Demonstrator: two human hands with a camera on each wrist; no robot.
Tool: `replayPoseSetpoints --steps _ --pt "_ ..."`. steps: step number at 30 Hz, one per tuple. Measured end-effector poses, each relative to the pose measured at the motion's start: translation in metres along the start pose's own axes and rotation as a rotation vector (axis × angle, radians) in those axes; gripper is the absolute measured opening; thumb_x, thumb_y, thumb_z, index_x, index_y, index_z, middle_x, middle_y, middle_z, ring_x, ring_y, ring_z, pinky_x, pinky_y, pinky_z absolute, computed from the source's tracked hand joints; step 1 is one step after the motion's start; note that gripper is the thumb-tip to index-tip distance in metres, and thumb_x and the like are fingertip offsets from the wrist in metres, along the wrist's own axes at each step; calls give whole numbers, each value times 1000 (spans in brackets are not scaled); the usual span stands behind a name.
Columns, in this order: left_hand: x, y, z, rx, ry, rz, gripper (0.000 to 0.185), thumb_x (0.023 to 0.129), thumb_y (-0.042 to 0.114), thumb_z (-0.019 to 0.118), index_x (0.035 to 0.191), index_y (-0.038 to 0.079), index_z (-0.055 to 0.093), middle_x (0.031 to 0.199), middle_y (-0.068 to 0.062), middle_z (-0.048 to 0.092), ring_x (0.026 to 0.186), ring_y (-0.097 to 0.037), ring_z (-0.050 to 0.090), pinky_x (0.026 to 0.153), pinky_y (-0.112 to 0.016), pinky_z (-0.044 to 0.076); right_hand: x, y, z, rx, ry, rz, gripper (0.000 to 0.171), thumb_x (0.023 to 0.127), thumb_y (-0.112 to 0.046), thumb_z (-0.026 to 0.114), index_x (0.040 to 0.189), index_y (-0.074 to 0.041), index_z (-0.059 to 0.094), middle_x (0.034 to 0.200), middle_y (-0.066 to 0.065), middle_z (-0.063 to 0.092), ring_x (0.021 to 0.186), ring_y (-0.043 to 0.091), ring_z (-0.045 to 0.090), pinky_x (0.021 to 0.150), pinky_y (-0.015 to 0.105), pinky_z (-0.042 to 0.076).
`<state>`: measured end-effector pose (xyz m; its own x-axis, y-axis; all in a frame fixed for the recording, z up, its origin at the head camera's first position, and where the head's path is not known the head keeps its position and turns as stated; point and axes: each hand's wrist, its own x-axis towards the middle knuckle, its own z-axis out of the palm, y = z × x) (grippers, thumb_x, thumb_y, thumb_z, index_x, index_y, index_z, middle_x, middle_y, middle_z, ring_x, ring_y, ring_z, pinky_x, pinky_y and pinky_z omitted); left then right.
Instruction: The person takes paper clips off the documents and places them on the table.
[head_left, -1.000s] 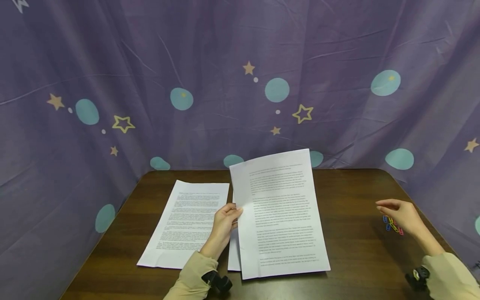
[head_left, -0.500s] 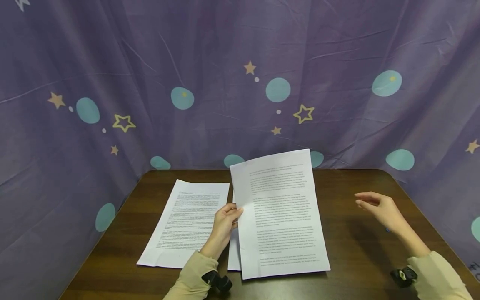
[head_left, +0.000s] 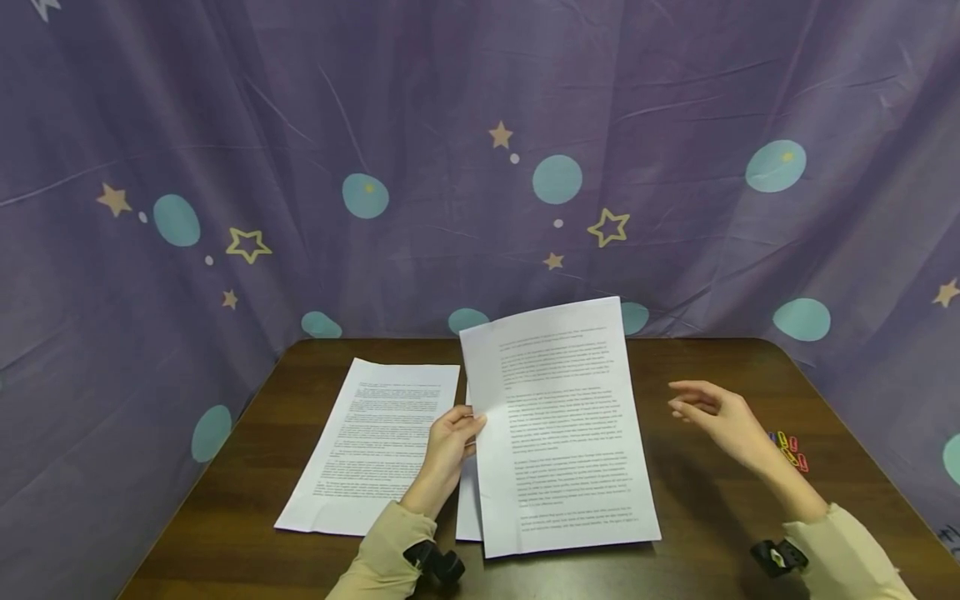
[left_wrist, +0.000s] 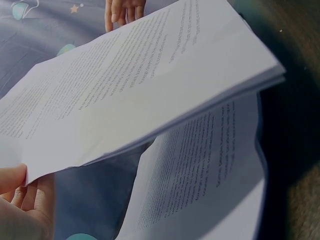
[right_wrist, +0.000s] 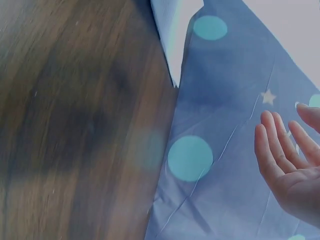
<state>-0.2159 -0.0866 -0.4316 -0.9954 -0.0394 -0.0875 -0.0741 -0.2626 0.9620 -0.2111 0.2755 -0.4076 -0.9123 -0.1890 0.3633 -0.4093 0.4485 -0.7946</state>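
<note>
My left hand (head_left: 452, 433) pinches a small stack of printed paper sheets (head_left: 562, 433) at its left edge, thumb in front and fingers behind. The stack is tilted up over the table, and in the left wrist view its lower edge (left_wrist: 200, 107) shows more than one layer. Right of the sheets, my right hand (head_left: 723, 421) is in the air, fingers loosely bent and thumb apart from them. Nothing shows between its fingers (right_wrist: 272, 145) in the right wrist view. Several coloured paper clips (head_left: 791, 450) lie on the table behind the right wrist, partly hidden by it.
Another printed stack (head_left: 375, 458) lies flat on the left of the brown wooden table (head_left: 690, 533). More paper (head_left: 468, 504) lies beneath the raised sheets, mostly covered by them. A purple patterned curtain (head_left: 420, 108) hangs behind the table.
My right hand has moved left from over the paper clips towards the raised sheets, bringing the clips back into sight. The left hand and its sheets have stayed nearly still.
</note>
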Motion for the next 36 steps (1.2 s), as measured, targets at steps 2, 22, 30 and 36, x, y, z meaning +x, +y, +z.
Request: replayPoseSetpoints --steps 2,22,30,36 --pt "0 0 0 -1 2 -1 15 80 -2 59 91 -6 50 68 1 60 57 -7 57 48 -19 45 1 -2 4 13 -9 10 31 85 -5 57 114 6 52 91 21 62 75 7 62 63 23 51" --pt "0 1 3 2 -6 -8 10 79 -3 58 88 -2 52 69 2 62 57 -7 58 49 -19 46 3 -10 36 246 -138 153 45 84 -4 58 120 17 40 98 31 57 74 10 62 66 35 52" --pt "0 -1 9 -27 -34 -6 9 80 -4 57 86 1 52 70 1 63 57 -8 58 49 -19 46 3 -12 35 187 -101 182 31 84 -1 56 108 18 50 93 28 60 69 11 61 62 35 52" --pt "0 -2 19 4 -26 -21 12 80 -3 57 91 -3 53 71 0 62 59 -8 59 51 -19 48 2 -10 27 151 -68 230 33 85 -5 57 109 16 50 96 28 59 71 13 62 64 36 52"
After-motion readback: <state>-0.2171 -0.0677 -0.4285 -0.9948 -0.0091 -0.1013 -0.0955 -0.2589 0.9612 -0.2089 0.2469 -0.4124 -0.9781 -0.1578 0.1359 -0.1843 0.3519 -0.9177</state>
